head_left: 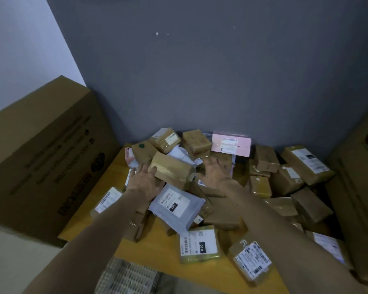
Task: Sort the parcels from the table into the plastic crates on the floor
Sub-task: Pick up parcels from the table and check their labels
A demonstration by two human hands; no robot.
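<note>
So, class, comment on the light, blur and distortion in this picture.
Head view: dim, even light; the left hand, gripping the taped parcel, and the right hand are softened by motion blur; the wide-angle lens tilts the large cardboard box at the edge.

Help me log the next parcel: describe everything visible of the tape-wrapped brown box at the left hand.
The tape-wrapped brown box is an oblong cardboard carton, glossy with clear tape, with no label showing. It lies tilted on top of the parcel pile, its long side toward the camera, just above a grey mailer. The left hand holds its left end, thumb on top. The right hand, fingers spread, is by its right end; contact is unclear.
</note>
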